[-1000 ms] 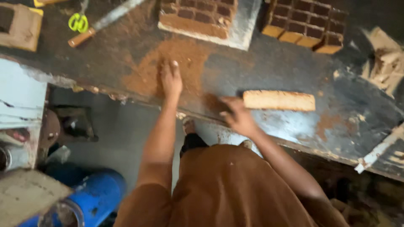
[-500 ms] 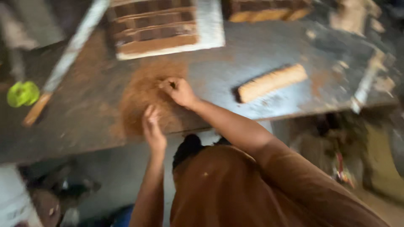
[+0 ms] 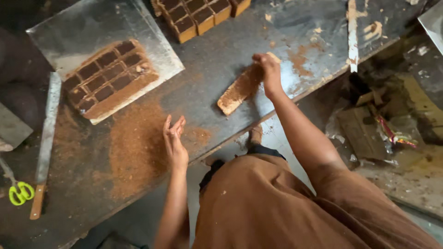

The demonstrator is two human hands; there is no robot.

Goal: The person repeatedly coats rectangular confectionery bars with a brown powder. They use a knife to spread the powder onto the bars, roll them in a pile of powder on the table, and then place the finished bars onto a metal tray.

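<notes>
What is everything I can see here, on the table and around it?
Table: one, dark grey, dusty, across the upper picture.
Metal tray: one, silvery, upper left on the table.
Slab cut into squares: one, brown, on the tray.
Cut blocks: one cluster, brown with tan sides, top centre.
Long bar: one, tan-brown, mid-table.
Loose powder: one patch, reddish brown, front left of the table.
Long blade with wooden handle: one, grey, left edge.
Scissors: one pair, yellow-green handles, far left.
Flat stick: one, pale, upper right.
Scraps and wrappers: a heap, mixed colours, floor at right.
Left hand: open, edge-on beside the powder.
Right hand: gripping the bar's far end.
</notes>
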